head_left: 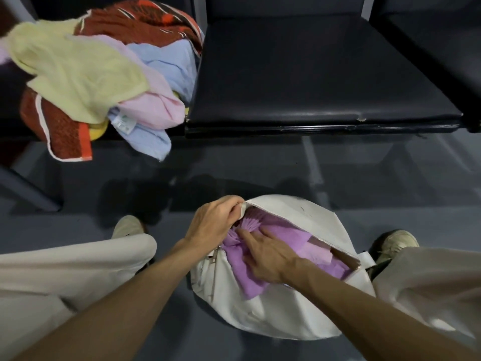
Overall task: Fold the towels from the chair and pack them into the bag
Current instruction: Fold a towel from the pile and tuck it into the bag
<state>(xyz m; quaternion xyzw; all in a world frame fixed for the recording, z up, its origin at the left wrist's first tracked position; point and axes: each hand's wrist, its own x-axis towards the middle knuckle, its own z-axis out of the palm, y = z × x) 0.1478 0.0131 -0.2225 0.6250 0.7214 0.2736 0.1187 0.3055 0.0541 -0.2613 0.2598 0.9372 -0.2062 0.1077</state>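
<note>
At the far left, a loose pile of towels (104,82) is lying on a dark chair seat (13,87). A yellow towel (78,74) is spreading over pink, pale blue and red patterned ones, all unfolded and waiting their turn. Part of the pile is hanging over the front edge.

Lower down, the left hand (212,221) is pinching the zip edge of the white bag (286,316) and lifting it. This is likely to keep the mouth wide so cloth can slide in without catching on the zip. The bag is sitting on the floor (130,183) between the person's feet, within reach of both hands.

A purple towel (253,282) is lying mostly inside the opening, with one corner spilling over the near lip. The right hand (268,256) is resting flat on it with its fingers extended. It seems to be pressing the towel down and inward, probably to flatten it and leave room for more.

To the right, the neighbouring black seat (312,74) is standing bare, which would make a handy surface for folding. Judging by the pile, most of the job is yet to come.
</note>
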